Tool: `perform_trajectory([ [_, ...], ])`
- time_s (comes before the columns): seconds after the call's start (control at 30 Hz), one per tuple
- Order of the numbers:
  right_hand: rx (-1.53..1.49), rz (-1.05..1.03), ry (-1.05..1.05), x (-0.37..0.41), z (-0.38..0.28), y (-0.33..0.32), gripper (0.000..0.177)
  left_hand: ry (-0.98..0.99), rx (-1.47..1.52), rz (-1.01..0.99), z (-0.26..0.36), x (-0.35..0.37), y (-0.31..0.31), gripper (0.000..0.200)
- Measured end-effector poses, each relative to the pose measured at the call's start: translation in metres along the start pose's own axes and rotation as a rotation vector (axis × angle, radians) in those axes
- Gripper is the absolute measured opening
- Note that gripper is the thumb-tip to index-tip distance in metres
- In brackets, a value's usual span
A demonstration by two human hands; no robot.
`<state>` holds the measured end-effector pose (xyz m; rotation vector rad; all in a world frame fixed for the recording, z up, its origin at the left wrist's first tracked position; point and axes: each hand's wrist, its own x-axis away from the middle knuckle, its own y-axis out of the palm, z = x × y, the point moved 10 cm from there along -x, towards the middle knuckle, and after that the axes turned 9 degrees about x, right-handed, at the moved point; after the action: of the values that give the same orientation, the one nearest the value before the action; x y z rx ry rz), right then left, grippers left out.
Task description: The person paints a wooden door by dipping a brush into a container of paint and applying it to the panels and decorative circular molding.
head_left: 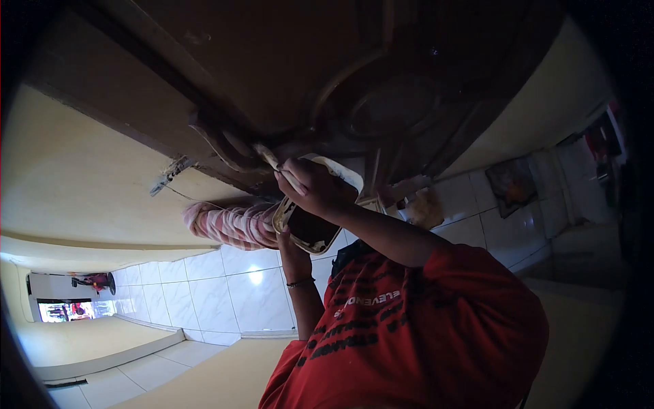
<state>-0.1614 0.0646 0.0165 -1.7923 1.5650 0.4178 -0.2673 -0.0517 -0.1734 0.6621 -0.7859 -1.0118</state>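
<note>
My right hand (315, 189) is closed around the handle of a paintbrush (271, 160). Its tip points up and left, at or close to the dark brown door (272, 61), near the curved door handle (219, 144); whether the bristles touch cannot be made out. Below it, my left hand (289, 249), with a bracelet at the wrist, grips the edge of a pale plastic tub (330, 244). Inside the tub it looks dark brown, with smears along the rim. My right hand and forearm cover part of the tub.
A rolled pink-and-white striped cloth (231, 223) lies by the wall beside the door. A metal latch (170, 175) sits on the door frame. White tiles (204, 293) cover the floor. A dark patterned mat (512, 187) lies to the right.
</note>
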Motion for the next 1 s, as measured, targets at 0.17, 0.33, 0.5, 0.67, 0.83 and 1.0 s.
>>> perform_trajectory([
  [0.17, 0.017, 0.026, -0.027, -0.004, -0.009, -0.008, 0.015, 0.020, -0.047, -0.007, 0.002, 0.001, 0.004, 0.052],
  [0.33, -0.025, -0.058, 0.022, -0.003, 0.004, -0.003, 0.015, 0.002, 0.024, -0.003, 0.000, -0.004, 0.003, 0.053],
  [0.5, 0.077, -0.051, 0.004, 0.013, 0.000, -0.030, 0.013, 0.070, -0.099, -0.039, 0.006, 0.000, 0.011, 0.053],
  [0.67, 0.096, -0.091, 0.069, 0.010, 0.007, -0.019, 0.012, 0.032, 0.003, -0.048, 0.000, -0.006, 0.005, 0.052],
  [0.83, 0.001, -0.038, 0.070, -0.014, 0.009, -0.002, 0.012, 0.009, -0.017, -0.026, 0.003, -0.001, 0.019, 0.054],
  [1.0, 0.028, 0.044, 0.021, -0.020, -0.006, -0.017, 0.010, 0.042, -0.054, -0.018, 0.007, 0.000, 0.015, 0.054],
])
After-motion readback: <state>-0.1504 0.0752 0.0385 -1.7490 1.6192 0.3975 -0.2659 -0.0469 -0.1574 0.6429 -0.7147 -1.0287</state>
